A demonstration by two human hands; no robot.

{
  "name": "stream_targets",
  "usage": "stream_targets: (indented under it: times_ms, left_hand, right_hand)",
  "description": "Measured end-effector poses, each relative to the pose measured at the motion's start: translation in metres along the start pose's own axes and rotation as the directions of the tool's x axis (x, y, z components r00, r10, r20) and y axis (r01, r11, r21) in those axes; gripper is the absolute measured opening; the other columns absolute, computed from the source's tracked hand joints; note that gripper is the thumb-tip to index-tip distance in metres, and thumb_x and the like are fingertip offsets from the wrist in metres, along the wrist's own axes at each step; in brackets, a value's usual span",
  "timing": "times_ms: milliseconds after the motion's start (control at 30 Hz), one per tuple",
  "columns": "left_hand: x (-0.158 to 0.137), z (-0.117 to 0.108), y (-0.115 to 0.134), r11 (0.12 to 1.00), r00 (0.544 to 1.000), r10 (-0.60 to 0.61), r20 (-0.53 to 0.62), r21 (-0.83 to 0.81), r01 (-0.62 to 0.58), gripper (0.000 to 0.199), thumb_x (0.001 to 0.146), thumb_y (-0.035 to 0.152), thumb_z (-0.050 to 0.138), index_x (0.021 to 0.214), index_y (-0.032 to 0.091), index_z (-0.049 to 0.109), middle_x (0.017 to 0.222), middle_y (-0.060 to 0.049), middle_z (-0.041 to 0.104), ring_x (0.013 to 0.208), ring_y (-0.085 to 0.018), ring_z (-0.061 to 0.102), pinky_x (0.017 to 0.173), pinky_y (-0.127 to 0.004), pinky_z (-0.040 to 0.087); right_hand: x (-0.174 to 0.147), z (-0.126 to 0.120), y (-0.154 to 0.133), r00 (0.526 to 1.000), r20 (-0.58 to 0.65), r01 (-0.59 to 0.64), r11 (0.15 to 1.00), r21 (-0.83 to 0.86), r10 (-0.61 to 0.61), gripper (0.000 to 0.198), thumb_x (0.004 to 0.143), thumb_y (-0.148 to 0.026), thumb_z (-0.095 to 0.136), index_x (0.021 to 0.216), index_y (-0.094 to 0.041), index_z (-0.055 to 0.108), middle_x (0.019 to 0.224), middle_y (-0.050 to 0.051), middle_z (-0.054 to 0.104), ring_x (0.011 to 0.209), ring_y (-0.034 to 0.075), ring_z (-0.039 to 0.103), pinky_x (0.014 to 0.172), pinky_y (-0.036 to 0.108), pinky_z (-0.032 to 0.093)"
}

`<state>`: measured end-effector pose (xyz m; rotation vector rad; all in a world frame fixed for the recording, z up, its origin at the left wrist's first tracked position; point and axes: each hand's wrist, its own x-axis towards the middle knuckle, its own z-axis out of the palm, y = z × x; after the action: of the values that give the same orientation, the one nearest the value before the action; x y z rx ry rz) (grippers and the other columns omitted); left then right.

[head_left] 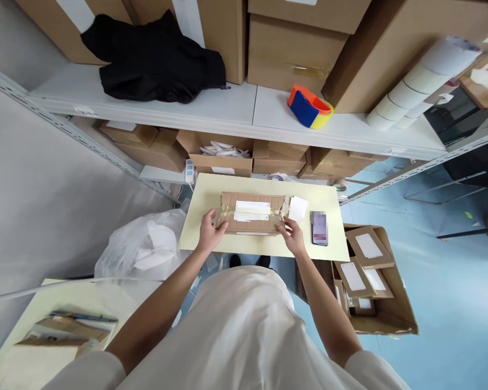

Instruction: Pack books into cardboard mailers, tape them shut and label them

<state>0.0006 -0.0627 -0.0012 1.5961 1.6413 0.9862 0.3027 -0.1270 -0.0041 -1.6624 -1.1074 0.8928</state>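
A taped cardboard box (250, 226) with a white label (252, 211) on its top lies on the pale yellow table (203, 189). My left hand (212, 230) grips its left end, thumb on the front side. At the opposite end my right hand (291, 235) holds the box too, fingers around the corner. Clear tape runs across the top and sticks out crumpled at both ends. Just right of the box lie white paper slips (298, 208). Further right, a phone (319, 228) rests with its screen lit.
Behind the table stands a metal shelf (236, 116) with cardboard boxes, a black garment (162, 59), tape rings (310, 106) and label rolls (423, 84). A large carton (404, 303) of labelled boxes sits on the floor at right. At left are a plastic bag (140, 246) and another table (8, 330).
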Motion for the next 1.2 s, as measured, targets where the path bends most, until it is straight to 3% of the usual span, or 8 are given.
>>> stream_targets:
  times_ms: [167,300,500,600,700,900,1067,1200]
  left_hand:
    - [0.025,0.01,0.056,0.91,0.928,0.373,-0.015,0.201,-0.362,0.049,0.08,0.034,0.062,0.124,0.015,0.05,0.124,-0.017,0.055,0.122,-0.029,0.05,0.105,-0.046,0.04]
    - [0.052,0.064,0.113,0.849,0.858,0.455,0.239,0.174,-0.498,0.031,0.085,0.029,0.056,0.114,0.018,0.058,0.116,-0.012,0.06,0.115,-0.025,0.054,0.102,-0.041,0.043]
    - [0.07,0.182,0.173,0.662,0.47,0.324,0.821,0.158,-0.733,0.023,0.089,0.023,0.051,0.106,0.019,0.065,0.106,-0.008,0.067,0.098,-0.022,0.063,0.09,-0.035,0.048]
    - [0.071,0.234,0.186,0.591,0.377,0.041,0.925,0.282,-0.756,0.022,0.089,0.018,0.049,0.099,0.017,0.068,0.106,-0.01,0.068,0.097,-0.023,0.065,0.085,-0.033,0.049]
    - [0.071,0.273,0.186,0.551,0.361,-0.175,0.916,0.395,-0.735,0.021,0.086,0.015,0.052,0.1,0.013,0.068,0.103,-0.014,0.069,0.098,-0.024,0.066,0.081,-0.031,0.05]
    - [0.078,0.3,0.162,0.536,0.357,-0.262,0.897,0.443,-0.719,0.022,0.085,0.013,0.053,0.098,0.013,0.07,0.104,-0.015,0.07,0.098,-0.023,0.066,0.081,-0.029,0.049]
    - [0.085,0.296,0.153,0.599,0.372,-0.189,0.909,0.407,-0.69,0.025,0.089,0.024,0.049,0.089,0.018,0.074,0.091,-0.011,0.072,0.092,-0.023,0.067,0.076,-0.03,0.048]
    - [0.091,0.291,0.157,0.693,0.448,-0.086,0.89,0.376,-0.616,0.024,0.087,0.024,0.051,0.084,0.02,0.075,0.084,-0.011,0.072,0.084,-0.026,0.067,0.073,-0.034,0.047]
  right_hand:
    - [0.026,-0.044,0.016,0.987,-0.158,-0.047,0.962,-0.27,0.004,0.047,0.089,-0.039,0.048,0.126,-0.012,0.057,0.122,0.02,0.063,0.109,0.027,0.063,0.089,0.044,0.053]
    - [0.062,-0.066,0.041,0.996,0.04,-0.031,0.71,-0.703,0.083,0.043,0.086,-0.019,0.052,0.127,-0.01,0.057,0.126,0.02,0.061,0.116,0.029,0.06,0.099,0.046,0.047]
    - [0.106,-0.055,0.078,0.942,0.302,0.156,0.611,-0.776,0.144,0.052,0.083,-0.006,0.055,0.135,-0.011,0.05,0.144,0.02,0.046,0.134,0.027,0.043,0.106,0.044,0.038]
    - [0.112,-0.053,0.088,0.906,0.393,0.248,0.555,-0.794,0.157,0.044,0.087,-0.004,0.044,0.13,-0.009,0.054,0.141,0.021,0.048,0.133,0.028,0.042,0.105,0.045,0.038]
    - [0.11,-0.059,0.091,0.866,0.482,0.361,0.503,-0.785,0.13,0.041,0.089,-0.002,0.036,0.123,-0.006,0.058,0.135,0.022,0.053,0.129,0.028,0.046,0.101,0.04,0.039]
    - [0.114,-0.076,0.086,0.839,0.51,0.35,0.531,-0.772,0.188,0.035,0.091,-0.006,0.036,0.11,-0.012,0.064,0.101,0.014,0.07,0.092,0.022,0.065,0.076,0.03,0.044]
    - [0.119,-0.089,0.087,0.931,0.311,0.072,0.737,-0.672,0.193,0.022,0.093,-0.03,0.051,0.093,-0.019,0.07,0.093,0.009,0.073,0.084,0.022,0.067,0.068,0.029,0.044]
    - [0.122,-0.102,0.091,0.984,0.161,-0.033,0.968,-0.25,0.075,0.027,0.087,-0.044,0.06,0.095,-0.022,0.071,0.101,0.008,0.073,0.093,0.023,0.067,0.079,0.033,0.049]
